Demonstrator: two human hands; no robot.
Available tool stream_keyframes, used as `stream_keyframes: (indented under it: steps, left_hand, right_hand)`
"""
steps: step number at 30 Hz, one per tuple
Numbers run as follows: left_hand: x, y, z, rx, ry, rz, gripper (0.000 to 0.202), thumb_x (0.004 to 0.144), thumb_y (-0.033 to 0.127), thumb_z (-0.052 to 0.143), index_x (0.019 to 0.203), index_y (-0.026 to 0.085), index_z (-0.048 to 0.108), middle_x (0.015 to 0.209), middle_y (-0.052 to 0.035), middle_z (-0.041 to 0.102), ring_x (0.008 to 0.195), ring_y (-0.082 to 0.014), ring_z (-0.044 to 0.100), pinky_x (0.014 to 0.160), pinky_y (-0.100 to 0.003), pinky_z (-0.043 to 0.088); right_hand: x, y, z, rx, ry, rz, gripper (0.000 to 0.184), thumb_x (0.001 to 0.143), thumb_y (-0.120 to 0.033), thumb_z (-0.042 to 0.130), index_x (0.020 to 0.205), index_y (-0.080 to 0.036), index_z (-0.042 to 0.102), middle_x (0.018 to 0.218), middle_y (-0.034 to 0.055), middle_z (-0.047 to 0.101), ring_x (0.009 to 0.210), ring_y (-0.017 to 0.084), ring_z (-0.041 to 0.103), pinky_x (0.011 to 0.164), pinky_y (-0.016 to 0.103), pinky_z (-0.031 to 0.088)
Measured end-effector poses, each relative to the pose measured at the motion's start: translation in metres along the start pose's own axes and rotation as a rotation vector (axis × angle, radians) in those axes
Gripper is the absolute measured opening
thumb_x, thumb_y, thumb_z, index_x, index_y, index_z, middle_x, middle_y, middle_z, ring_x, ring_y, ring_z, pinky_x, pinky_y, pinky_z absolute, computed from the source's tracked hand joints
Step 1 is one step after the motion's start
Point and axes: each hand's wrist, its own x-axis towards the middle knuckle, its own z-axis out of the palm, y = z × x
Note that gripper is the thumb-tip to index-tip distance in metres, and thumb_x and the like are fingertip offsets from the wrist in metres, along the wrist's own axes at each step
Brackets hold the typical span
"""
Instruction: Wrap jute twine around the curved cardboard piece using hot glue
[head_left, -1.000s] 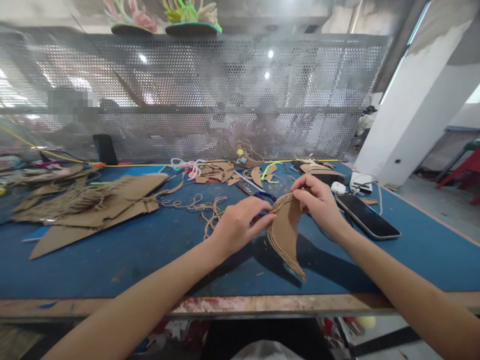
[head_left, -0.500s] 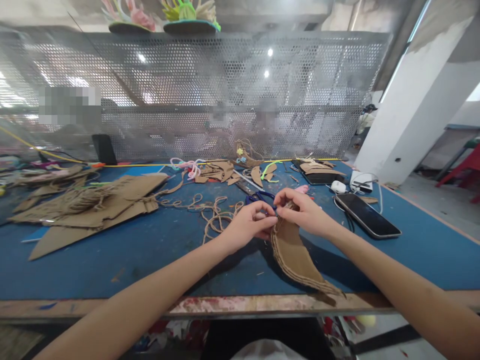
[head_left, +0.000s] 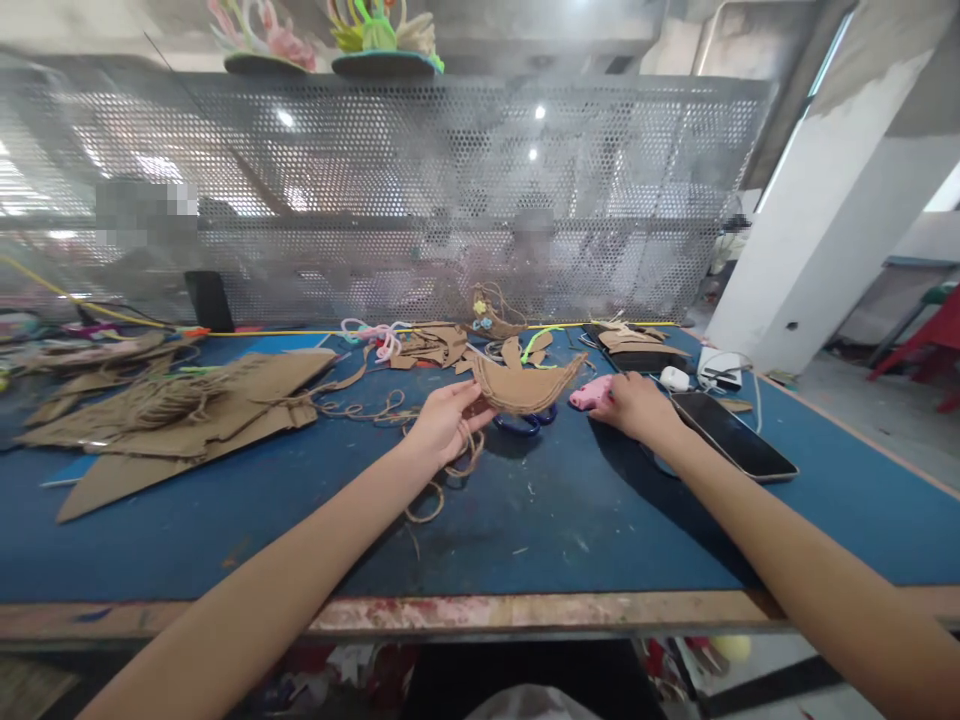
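My left hand [head_left: 444, 425] is closed on one end of a curved, crescent-like cardboard piece [head_left: 525, 388], made of stacked layers with corrugated edges. The piece is held up above the table, its pointed end toward the right. My right hand [head_left: 637, 405] is wrapped round a pink glue gun [head_left: 592, 393] lying on the table; most of its handle is hidden by the fingers. Blue-handled scissors [head_left: 519, 424] lie partly behind the cardboard piece. Twine [head_left: 469, 455] trails in loops beside and below my left hand.
Large cardboard sheets [head_left: 247, 400] with a twine coil lie at left. Cardboard scraps [head_left: 435, 345] and pipe cleaners [head_left: 382, 335] are along the back. A phone [head_left: 735, 435] and a white charger [head_left: 675, 378] lie at right. A perforated metal screen [head_left: 360, 200] stands behind.
My right hand has let go of the cardboard piece and moved right onto the glue gun. My left hand has moved left and turned the piece from pointing toward me to lying crosswise.
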Motion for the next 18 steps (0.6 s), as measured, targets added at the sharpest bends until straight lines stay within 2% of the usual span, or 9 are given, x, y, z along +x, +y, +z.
stream_keyframes:
  steps: [5,7,8,10,12,13,15,18]
  left_hand:
    - [0.009,0.001,-0.006,-0.023,0.058,0.197,0.014,0.085,0.004,0.052,0.083,0.011,0.065,0.081,-0.0047,0.071,0.071,-0.0106,0.068,0.079,-0.031,0.059]
    - [0.012,0.001,-0.009,-0.018,0.064,0.285,0.010,0.084,0.007,0.055,0.086,0.011,0.064,0.084,-0.0046,0.071,0.074,-0.0110,0.068,0.084,-0.033,0.058]
    - [0.014,0.001,-0.010,-0.017,0.068,0.325,0.008,0.083,0.008,0.057,0.086,0.011,0.063,0.084,-0.0046,0.071,0.075,-0.0113,0.068,0.085,-0.034,0.057]
    - [0.015,0.000,-0.011,-0.023,0.080,0.387,0.007,0.081,0.009,0.059,0.087,0.011,0.062,0.084,-0.0045,0.070,0.076,-0.0116,0.068,0.087,-0.035,0.057]
    - [0.015,-0.001,-0.011,-0.031,0.080,0.426,0.008,0.079,0.010,0.061,0.087,0.012,0.060,0.083,-0.0040,0.069,0.076,-0.0117,0.068,0.087,-0.036,0.057]
    - [0.014,-0.002,-0.011,-0.036,0.074,0.440,0.008,0.078,0.011,0.062,0.086,0.012,0.060,0.082,-0.0037,0.069,0.075,-0.0118,0.068,0.087,-0.036,0.057]
    - [0.012,-0.004,-0.009,-0.042,0.055,0.462,0.011,0.076,0.014,0.065,0.085,0.013,0.059,0.081,-0.0031,0.068,0.075,-0.0122,0.067,0.087,-0.037,0.057]
    - [0.009,-0.008,-0.007,-0.030,0.029,0.506,0.020,0.072,0.020,0.071,0.086,0.013,0.059,0.082,-0.0030,0.067,0.077,-0.0136,0.067,0.086,-0.038,0.057]
  right_hand:
    - [-0.006,0.000,-0.010,-0.090,-0.103,0.052,0.029,0.088,-0.030,0.052,0.100,-0.007,0.065,0.102,0.0241,0.064,0.091,0.032,0.066,0.078,0.039,0.046]
    - [-0.005,0.003,-0.020,-0.078,-0.051,0.032,0.031,0.091,-0.027,0.046,0.106,-0.005,0.061,0.110,0.0268,0.060,0.094,0.033,0.064,0.078,0.040,0.047]
    - [-0.005,0.003,-0.026,-0.038,0.031,0.007,0.031,0.091,-0.026,0.045,0.109,-0.005,0.059,0.113,0.0267,0.058,0.098,0.032,0.063,0.080,0.041,0.047]
    - [-0.007,0.000,-0.038,0.143,0.297,-0.056,0.029,0.088,-0.027,0.050,0.109,-0.010,0.058,0.111,0.0213,0.059,0.101,0.030,0.060,0.082,0.039,0.047]
    - [-0.014,-0.009,-0.048,0.409,0.541,-0.095,0.027,0.083,-0.033,0.058,0.103,-0.016,0.060,0.099,0.0126,0.063,0.090,0.026,0.060,0.077,0.036,0.048]
    - [-0.019,-0.015,-0.052,0.539,0.595,-0.109,0.027,0.081,-0.038,0.061,0.099,-0.019,0.060,0.094,0.0092,0.064,0.081,0.023,0.060,0.071,0.034,0.048]
    - [-0.032,-0.029,-0.054,0.735,0.577,-0.191,0.027,0.079,-0.044,0.064,0.092,-0.021,0.061,0.083,0.0045,0.063,0.069,0.018,0.057,0.062,0.030,0.046]
    - [-0.050,-0.048,-0.050,0.868,0.351,-0.345,0.025,0.083,-0.044,0.060,0.087,-0.019,0.063,0.074,0.0024,0.062,0.061,0.016,0.054,0.059,0.029,0.045]
